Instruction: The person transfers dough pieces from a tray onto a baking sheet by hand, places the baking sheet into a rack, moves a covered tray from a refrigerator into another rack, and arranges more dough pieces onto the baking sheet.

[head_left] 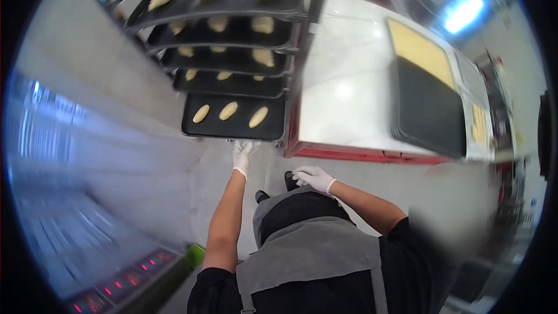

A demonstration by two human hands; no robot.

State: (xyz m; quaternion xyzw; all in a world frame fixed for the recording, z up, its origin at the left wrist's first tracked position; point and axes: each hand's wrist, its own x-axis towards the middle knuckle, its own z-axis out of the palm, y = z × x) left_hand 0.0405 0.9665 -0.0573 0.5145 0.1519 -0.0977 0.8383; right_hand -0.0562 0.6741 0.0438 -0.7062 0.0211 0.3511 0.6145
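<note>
- Risk first: if the left hand [242, 154] pulls unevenly, we judge the lowest visible tray [244, 129] could skew in the rack [297, 64] and jam.
- A jerk or a tilt could roll or slide the three oval dough pieces [228, 111]; they lie apart on the flat base, nothing between them.
- If the front edge lifts, it could knock the next tray up [232, 86], which sits close above and carries dough too.
- One-handed support is the other worry: far enough out of the rack, the tray could dip at the front, since we see no second hand under it.
- Grip, left: gloved, fingers bunched near the middle of the tray's front rim, seemingly touching. We can't tell whether they clamp the rim or only press it; fingertips too small and blurred.
- Grip, right: the right hand [314, 179], gloved, hangs near the waist, fingers loosely bent. We see nothing in it; exact finger gap, can't tell. It is clear of tray and rack.
- Tray location: low in the rack, left of the white worktable [349, 52], roughly level as far as we can judge, all three pieces inside its rim.
</note>
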